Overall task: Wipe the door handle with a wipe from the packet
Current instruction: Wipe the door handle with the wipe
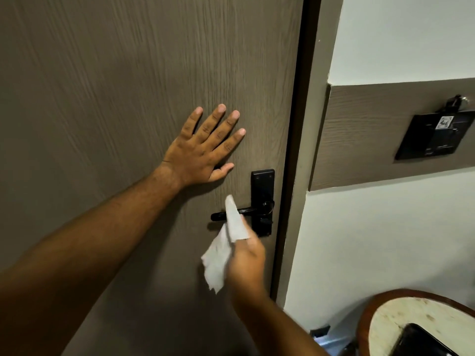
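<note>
A: Head view puts the black door handle (240, 211) low on the door (102, 86), close to the latch edge. Which step is this?

B: Wiping, I'd judge. The right hand (246, 258) sits just below the handle, its fingers pinched on a white wipe (226, 242) whose upper corner lies across the lever; whether it presses on the metal I cannot tell.

A: And the other hand?

B: The left hand (203, 150) lies flat on the door above and left of the handle, fingers spread and holding nothing, probably bracing.

A: Next move?

B: Likely drawing the wipe along the lever toward its free end, then around the backplate (262, 186).

A: Anything in the way?

B: Nothing at the handle. Right of it, on the wall, hangs a dark card holder (434, 134); lower right, a round bench (401, 322) carries a dark object. No packet shows.
</note>
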